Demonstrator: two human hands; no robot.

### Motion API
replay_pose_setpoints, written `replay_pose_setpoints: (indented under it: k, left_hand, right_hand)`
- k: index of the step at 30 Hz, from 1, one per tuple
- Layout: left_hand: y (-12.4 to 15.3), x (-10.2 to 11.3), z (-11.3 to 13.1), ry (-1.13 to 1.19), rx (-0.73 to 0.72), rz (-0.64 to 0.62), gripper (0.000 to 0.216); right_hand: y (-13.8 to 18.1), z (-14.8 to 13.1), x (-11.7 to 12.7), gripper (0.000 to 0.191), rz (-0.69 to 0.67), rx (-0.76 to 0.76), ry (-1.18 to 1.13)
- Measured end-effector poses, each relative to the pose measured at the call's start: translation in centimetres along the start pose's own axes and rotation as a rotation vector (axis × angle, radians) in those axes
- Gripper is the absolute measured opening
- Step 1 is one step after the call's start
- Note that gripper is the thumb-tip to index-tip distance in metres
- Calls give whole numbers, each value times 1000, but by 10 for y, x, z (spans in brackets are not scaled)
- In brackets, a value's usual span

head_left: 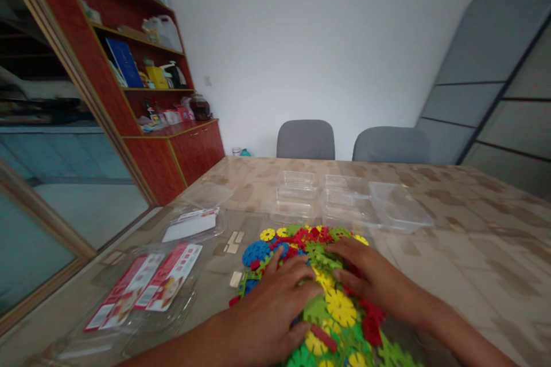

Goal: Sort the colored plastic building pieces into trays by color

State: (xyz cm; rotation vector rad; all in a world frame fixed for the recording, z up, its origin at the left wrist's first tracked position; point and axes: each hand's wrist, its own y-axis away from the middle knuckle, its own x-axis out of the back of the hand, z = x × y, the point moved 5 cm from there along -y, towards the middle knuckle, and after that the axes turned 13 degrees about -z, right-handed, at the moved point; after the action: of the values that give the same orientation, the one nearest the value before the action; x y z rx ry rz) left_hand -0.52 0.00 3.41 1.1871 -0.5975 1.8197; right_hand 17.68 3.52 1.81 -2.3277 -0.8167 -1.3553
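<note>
The patterned counter (456,264) spreads out in front of me, with two grey chairs (305,140) behind its far edge. Close to me on it lies a pile of notched plastic pieces (325,282) in red, yellow, green and blue, right under and between my hands and stretching back toward me past both. To the left of the pile, well apart from it, lie clear plastic lids (189,301) with red-and-white labels (170,278) among them. Just beyond the pile stand clear plastic boxes (402,206). My left hand (284,292) lies palm down over the pile's left side, fingers spread and thumb well away from them. My right hand (361,266) comes in over the right side, forefinger and thumb wide apart; the undersides of both are hidden. A round blue piece (257,253) sits just beyond my left fingers, a yellow wheel-like piece (341,308) lies between my hands on the nearer side, a green piece (318,255) is at my right fingertips, and a small red strip (323,338) rests just beside my left thumb.
</note>
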Motion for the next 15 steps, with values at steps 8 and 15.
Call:
replay_pose_setpoints:
  k: [8,15]
  left_hand:
    - [8,23,-24,105,30,149,55]
    - [10,27,-49,163,94,129,69]
  right_hand:
    - [-1,-3,14,27,38,-45,-65]
    - [-4,-7,3,24,68,-31,-102]
